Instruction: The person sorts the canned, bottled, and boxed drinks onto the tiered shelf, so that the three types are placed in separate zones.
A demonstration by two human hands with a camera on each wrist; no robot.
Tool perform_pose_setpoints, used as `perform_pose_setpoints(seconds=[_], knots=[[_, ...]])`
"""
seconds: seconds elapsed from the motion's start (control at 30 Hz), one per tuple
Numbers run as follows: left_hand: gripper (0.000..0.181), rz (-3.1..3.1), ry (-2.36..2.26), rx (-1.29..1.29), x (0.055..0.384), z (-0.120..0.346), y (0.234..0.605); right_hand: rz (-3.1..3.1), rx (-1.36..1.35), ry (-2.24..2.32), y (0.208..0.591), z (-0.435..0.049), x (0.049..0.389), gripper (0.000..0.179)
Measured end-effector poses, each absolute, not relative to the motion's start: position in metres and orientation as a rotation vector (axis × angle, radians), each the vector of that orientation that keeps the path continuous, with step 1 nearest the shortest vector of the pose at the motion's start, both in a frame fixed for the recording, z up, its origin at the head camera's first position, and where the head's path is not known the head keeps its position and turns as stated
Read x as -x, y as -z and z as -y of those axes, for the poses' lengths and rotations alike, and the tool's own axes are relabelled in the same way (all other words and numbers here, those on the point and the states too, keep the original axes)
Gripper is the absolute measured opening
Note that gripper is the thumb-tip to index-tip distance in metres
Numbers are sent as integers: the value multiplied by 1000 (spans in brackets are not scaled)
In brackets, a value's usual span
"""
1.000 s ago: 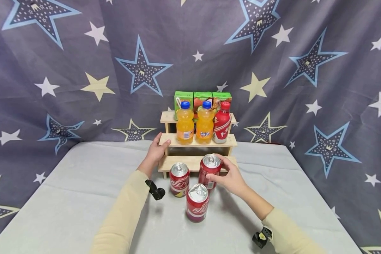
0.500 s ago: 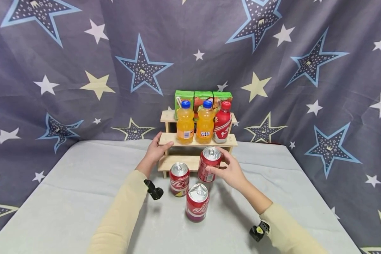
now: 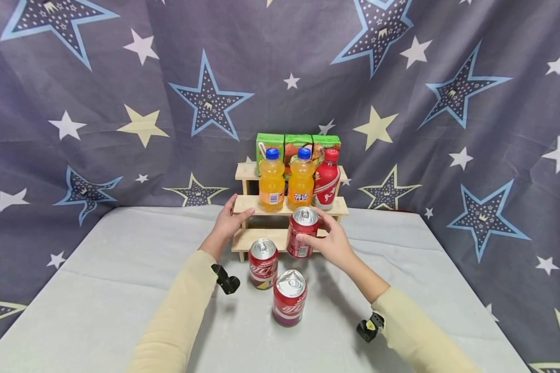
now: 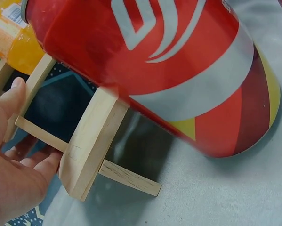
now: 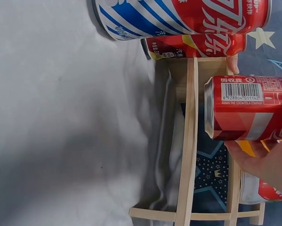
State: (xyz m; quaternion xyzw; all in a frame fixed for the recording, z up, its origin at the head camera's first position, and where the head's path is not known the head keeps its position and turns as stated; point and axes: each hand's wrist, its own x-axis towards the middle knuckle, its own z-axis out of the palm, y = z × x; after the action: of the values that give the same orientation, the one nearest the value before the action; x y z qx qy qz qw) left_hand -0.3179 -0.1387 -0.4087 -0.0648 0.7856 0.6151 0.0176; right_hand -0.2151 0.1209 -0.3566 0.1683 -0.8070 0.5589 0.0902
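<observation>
My right hand [image 3: 333, 242] grips a red soda can [image 3: 302, 235] by its sides, raised over the lowest step of a three-tier wooden display rack [image 3: 256, 238]. In the right wrist view, the can's barcode [image 5: 242, 92] faces the camera and its base is off the board. With my left hand [image 3: 225, 224] I hold the left end of the rack's middle step, thumb over the front edge; the left wrist view shows the fingers [image 4: 46, 165] curled behind the side support. Two more cans stand upright on the table: one [image 3: 263, 267] close before the rack, another [image 3: 290, 300] nearer me.
On the middle step stand two orange drink bottles [image 3: 271, 181] [image 3: 301, 184] and a red bottle [image 3: 326, 181]. Green-topped juice boxes [image 3: 269, 140] line the top step. A pale cloth [image 3: 121, 290] covers the table; a star-patterned curtain [image 3: 280, 41] hangs behind.
My right hand has lifted the soda can off the table and carried it up and forward, slightly left, over the lowest step. The left hand has stayed on the rack.
</observation>
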Motion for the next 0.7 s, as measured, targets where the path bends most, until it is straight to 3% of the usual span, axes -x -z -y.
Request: perform_pose_setpoints(seconds=[0.7], knots=[[81, -2440, -1917, 200, 315, 138, 405, 2396, -520, -1737, 357, -98, 229, 63]])
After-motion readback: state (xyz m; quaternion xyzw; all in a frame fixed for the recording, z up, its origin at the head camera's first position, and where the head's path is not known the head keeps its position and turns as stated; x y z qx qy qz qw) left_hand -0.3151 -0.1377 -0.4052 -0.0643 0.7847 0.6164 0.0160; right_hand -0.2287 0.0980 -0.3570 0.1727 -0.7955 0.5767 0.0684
